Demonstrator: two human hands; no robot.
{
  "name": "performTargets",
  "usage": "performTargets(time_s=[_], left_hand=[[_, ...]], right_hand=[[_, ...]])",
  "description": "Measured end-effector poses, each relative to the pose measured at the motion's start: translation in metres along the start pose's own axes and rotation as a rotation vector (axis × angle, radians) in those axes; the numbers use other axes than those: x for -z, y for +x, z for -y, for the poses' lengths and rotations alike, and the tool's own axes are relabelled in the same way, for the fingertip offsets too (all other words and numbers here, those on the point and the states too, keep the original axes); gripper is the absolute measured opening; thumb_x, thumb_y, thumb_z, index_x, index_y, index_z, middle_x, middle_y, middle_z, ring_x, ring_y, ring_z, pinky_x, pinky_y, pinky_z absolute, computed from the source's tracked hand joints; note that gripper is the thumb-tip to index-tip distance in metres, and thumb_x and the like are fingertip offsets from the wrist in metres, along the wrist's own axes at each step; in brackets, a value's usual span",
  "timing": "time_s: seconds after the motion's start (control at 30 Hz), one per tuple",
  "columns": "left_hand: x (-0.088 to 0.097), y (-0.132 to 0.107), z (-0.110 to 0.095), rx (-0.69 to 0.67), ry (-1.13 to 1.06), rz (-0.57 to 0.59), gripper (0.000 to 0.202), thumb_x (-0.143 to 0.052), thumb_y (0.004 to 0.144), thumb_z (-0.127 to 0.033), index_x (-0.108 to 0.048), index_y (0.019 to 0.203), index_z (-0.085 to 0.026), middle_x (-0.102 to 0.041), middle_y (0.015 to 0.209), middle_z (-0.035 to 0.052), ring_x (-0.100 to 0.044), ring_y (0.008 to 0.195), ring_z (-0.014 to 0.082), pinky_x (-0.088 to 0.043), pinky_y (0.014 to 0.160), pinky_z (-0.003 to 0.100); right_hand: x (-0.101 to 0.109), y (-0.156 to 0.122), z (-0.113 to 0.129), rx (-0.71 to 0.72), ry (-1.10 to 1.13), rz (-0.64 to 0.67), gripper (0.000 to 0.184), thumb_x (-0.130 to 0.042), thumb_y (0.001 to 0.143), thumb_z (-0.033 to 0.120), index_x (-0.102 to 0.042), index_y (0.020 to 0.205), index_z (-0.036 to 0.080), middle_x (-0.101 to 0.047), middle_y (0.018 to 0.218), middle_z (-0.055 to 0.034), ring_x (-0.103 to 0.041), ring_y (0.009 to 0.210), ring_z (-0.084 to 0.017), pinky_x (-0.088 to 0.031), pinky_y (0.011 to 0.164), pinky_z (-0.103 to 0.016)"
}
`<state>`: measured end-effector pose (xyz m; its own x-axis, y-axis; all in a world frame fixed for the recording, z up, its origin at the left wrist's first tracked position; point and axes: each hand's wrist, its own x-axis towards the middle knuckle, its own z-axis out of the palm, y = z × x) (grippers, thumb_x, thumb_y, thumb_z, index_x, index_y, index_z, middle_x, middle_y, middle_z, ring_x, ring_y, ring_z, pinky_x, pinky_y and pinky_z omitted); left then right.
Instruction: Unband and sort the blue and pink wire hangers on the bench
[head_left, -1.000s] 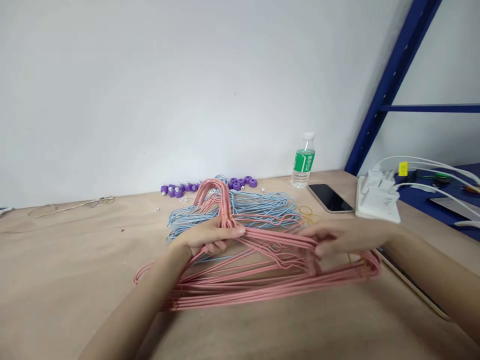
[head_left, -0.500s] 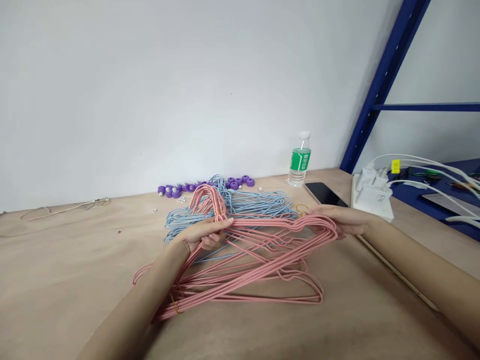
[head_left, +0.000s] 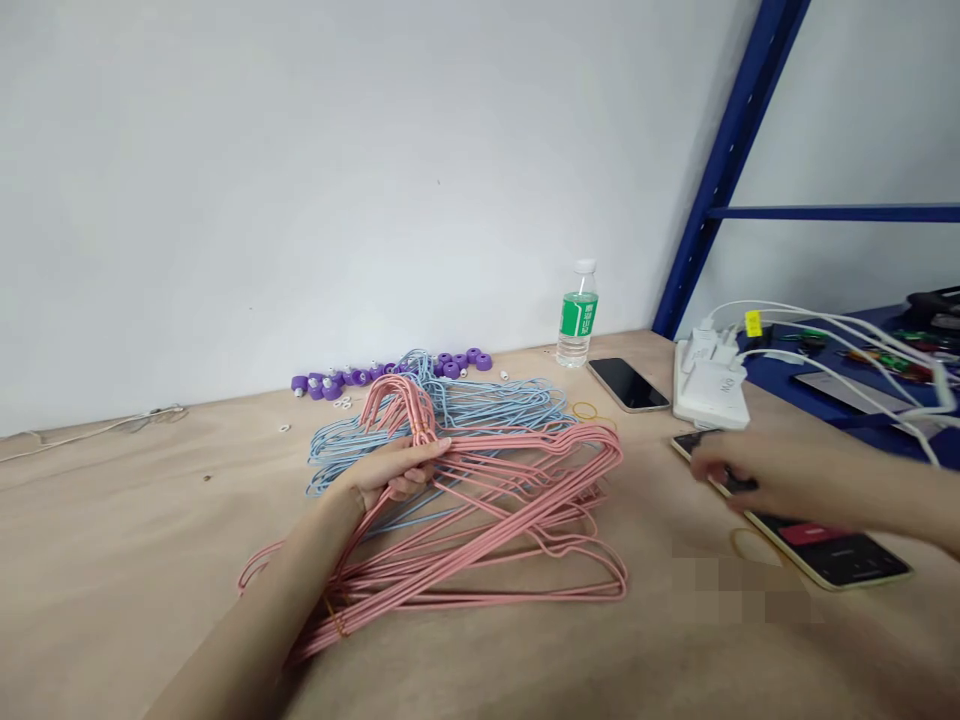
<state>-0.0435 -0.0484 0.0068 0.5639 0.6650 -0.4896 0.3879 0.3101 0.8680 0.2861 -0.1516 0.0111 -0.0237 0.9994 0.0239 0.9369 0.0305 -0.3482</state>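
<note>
My left hand point(head_left: 397, 472) is closed around a bundle of pink wire hangers point(head_left: 517, 520), just below their hooks. A thin yellow rubber band point(head_left: 335, 618) is wrapped round the bundle's near left corner. More pink hangers lie under the bundle, and behind it is a pile of blue wire hangers point(head_left: 502, 405). My right hand point(head_left: 739, 470), smeared by motion, is away from the hangers, over a phone point(head_left: 844, 555) with a lit screen. Whether its fingers hold anything cannot be made out. A loose rubber band point(head_left: 754, 545) lies beside that phone.
Purple round pieces point(head_left: 319, 388) with small white parts line the wall. At the back right stand a water bottle point(head_left: 577, 315), a dark phone point(head_left: 628, 385) and a white power strip point(head_left: 709, 395) with cables. Another rubber band point(head_left: 585, 410) lies near the bottle. A blue metal frame point(head_left: 720, 180) rises behind.
My right hand has let go of the hangers' right end and moved right, over the phone. My left hand keeps its grip. The view has turned slightly right.
</note>
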Motion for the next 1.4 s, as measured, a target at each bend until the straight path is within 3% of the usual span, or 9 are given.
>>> performTargets(time_s=[0.1, 0.23, 0.37, 0.53, 0.73, 0.97, 1.03, 1.2, 1.4], left_hand=[[-0.001, -0.001, -0.001, 0.001, 0.013, -0.001, 0.06, -0.068, 0.044, -0.066, -0.035, 0.061, -0.019, -0.024, 0.039, -0.0132, -0.011, 0.032, 0.0003, 0.002, 0.034, 0.019], [-0.003, -0.002, -0.002, 0.001, 0.031, -0.005, 0.061, -0.068, 0.043, -0.067, -0.031, 0.057, -0.02, -0.024, 0.038, -0.0127, -0.011, 0.031, 0.0, 0.002, 0.034, 0.02], [-0.003, -0.001, -0.002, -0.012, 0.044, -0.003, 0.061, -0.067, 0.045, -0.067, -0.031, 0.056, -0.02, -0.023, 0.039, -0.0125, -0.012, 0.031, 0.0002, 0.001, 0.034, 0.02], [-0.002, -0.002, -0.002, -0.019, 0.051, 0.02, 0.061, -0.067, 0.045, -0.066, -0.03, 0.053, -0.019, -0.024, 0.038, -0.0115, -0.012, 0.032, 0.0003, 0.001, 0.033, 0.02], [-0.003, -0.003, 0.0, -0.05, 0.033, 0.009, 0.061, -0.07, 0.042, -0.064, -0.03, 0.056, -0.02, -0.025, 0.04, -0.0123, -0.012, 0.033, 0.0, 0.001, 0.033, 0.02], [-0.001, -0.002, 0.002, -0.083, 0.046, 0.032, 0.057, -0.068, 0.05, -0.061, -0.029, 0.053, -0.019, -0.026, 0.039, -0.0111, -0.016, 0.033, 0.0002, -0.002, 0.034, 0.02], [-0.003, -0.006, 0.0, -0.098, 0.047, 0.04, 0.055, -0.068, 0.054, -0.057, -0.028, 0.053, -0.019, -0.025, 0.04, -0.0109, -0.016, 0.034, 0.0001, -0.002, 0.035, 0.02], [-0.015, -0.016, -0.007, -0.126, 0.072, 0.072, 0.047, -0.071, 0.057, -0.05, -0.036, 0.058, -0.019, -0.027, 0.04, -0.011, -0.018, 0.034, 0.0005, -0.006, 0.034, 0.021], [-0.032, -0.021, -0.009, -0.162, 0.177, 0.077, 0.046, -0.068, 0.056, -0.053, -0.039, 0.062, -0.019, -0.027, 0.039, -0.0115, -0.018, 0.033, 0.002, -0.009, 0.033, 0.021]], right_hand=[[-0.025, -0.023, -0.015, 0.003, -0.073, 0.242, 0.026, -0.051, 0.058, -0.001, -0.06, 0.054, 0.023, -0.065, 0.068, -0.0064, -0.06, 0.062, -0.019, -0.046, 0.057, -0.031], [-0.04, -0.033, -0.025, 0.108, -0.097, 0.225, 0.025, -0.046, 0.069, 0.007, -0.056, 0.054, 0.025, -0.064, 0.068, -0.0086, -0.059, 0.061, -0.02, -0.046, 0.058, -0.032], [-0.027, -0.029, -0.014, 0.109, 0.008, 0.225, 0.024, -0.044, 0.068, 0.008, -0.054, 0.054, 0.023, -0.061, 0.061, -0.0064, -0.055, 0.055, -0.017, -0.043, 0.052, -0.027], [-0.012, 0.02, 0.007, 0.098, 0.165, 0.051, 0.015, -0.046, 0.069, 0.023, -0.049, 0.055, 0.021, -0.053, 0.054, -0.0014, -0.049, 0.053, -0.015, -0.037, 0.053, -0.026], [-0.026, 0.087, 0.002, 0.059, 0.217, -0.09, 0.011, -0.046, 0.064, 0.027, -0.05, 0.057, 0.019, -0.059, 0.063, -0.0046, -0.054, 0.061, -0.018, -0.04, 0.059, -0.029], [-0.033, 0.101, 0.032, 0.11, 0.299, -0.273, 0.022, -0.045, 0.071, 0.034, -0.06, 0.073, 0.017, -0.064, 0.076, -0.0078, -0.057, 0.069, -0.02, -0.044, 0.062, -0.032], [-0.032, 0.095, 0.058, 0.22, 0.303, -0.301, 0.027, -0.043, 0.075, 0.034, -0.061, 0.084, 0.016, -0.064, 0.084, -0.0077, -0.057, 0.073, -0.02, -0.045, 0.065, -0.032], [-0.035, 0.073, 0.12, 0.789, 0.175, -0.156, 0.023, -0.046, 0.082, 0.021, -0.06, 0.098, 0.015, -0.064, 0.097, -0.0078, -0.058, 0.087, -0.017, -0.046, 0.076, -0.031], [-0.056, 0.064, 0.14, 0.919, 0.214, -0.378, 0.015, -0.044, 0.085, 0.015, -0.057, 0.092, 0.01, -0.064, 0.087, -0.007, -0.058, 0.077, -0.012, -0.047, 0.068, -0.024]])
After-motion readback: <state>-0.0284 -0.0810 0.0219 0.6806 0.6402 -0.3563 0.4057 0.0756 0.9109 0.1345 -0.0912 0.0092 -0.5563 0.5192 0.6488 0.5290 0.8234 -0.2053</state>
